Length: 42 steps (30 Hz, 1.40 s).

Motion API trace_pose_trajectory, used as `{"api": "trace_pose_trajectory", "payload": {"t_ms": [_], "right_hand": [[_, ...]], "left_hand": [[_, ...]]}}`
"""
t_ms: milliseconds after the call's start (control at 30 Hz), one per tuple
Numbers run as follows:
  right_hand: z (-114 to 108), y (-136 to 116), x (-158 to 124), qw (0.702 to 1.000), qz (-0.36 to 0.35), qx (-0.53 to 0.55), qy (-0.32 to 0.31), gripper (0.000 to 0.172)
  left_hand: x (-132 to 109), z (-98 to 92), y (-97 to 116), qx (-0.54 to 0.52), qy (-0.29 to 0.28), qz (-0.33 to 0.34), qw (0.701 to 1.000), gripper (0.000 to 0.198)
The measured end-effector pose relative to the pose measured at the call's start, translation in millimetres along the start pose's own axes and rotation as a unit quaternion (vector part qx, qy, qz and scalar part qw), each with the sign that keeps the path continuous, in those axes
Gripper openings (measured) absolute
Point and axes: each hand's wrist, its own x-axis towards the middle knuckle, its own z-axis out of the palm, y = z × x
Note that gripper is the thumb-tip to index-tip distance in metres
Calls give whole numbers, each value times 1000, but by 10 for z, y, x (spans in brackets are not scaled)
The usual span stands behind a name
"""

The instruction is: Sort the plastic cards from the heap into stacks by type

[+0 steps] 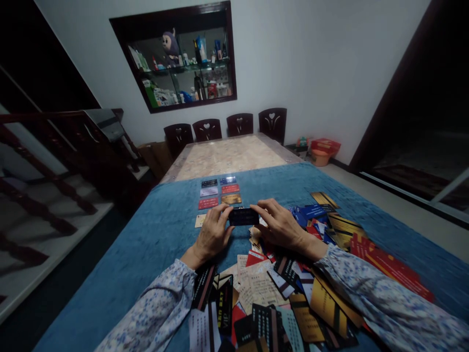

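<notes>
A dark card is held up over the blue cloth, gripped at its two short ends. My left hand pinches its left end between thumb and fingers. At the opposite end, my right hand pinches it the same way. Beyond the hands, several cards lie in two columns, among them a red card, a gold card and a black card. A pale card lies partly behind my left hand. Loose mixed cards, including a pale patterned one, spread beneath my wrists and toward me.
The blue cloth covers the near part of a long stone-topped table. Gold cards and red cards lie fanned out at the right. Dark chairs stand at the far end, below a wall shelf. A wooden railing is at left.
</notes>
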Motion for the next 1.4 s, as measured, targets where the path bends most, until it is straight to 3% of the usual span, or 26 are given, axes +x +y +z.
{"api": "trace_pose_trajectory", "payload": {"t_ms": [167,367,600,800,1400], "right_hand": [[36,64,-9,1000,13,10,-14,49],[53,212,127,997,22,31,-72,54],[101,452,399,992,22,70,-101,55],[280,661,566,989,26,93,-116,56],[1052,1397,1205,963,114,108,-219,49]], "left_hand": [[31,-20,-16,-3,-4,-6,1000,54],[169,-52,-89,-22,-56,-44,997,58],[421,-84,-304,-41,-98,-75,992,53],[551,-54,-503,-33,-129,-91,987,49],[1103,441,-1319,2,-231,-201,952,38]]}}
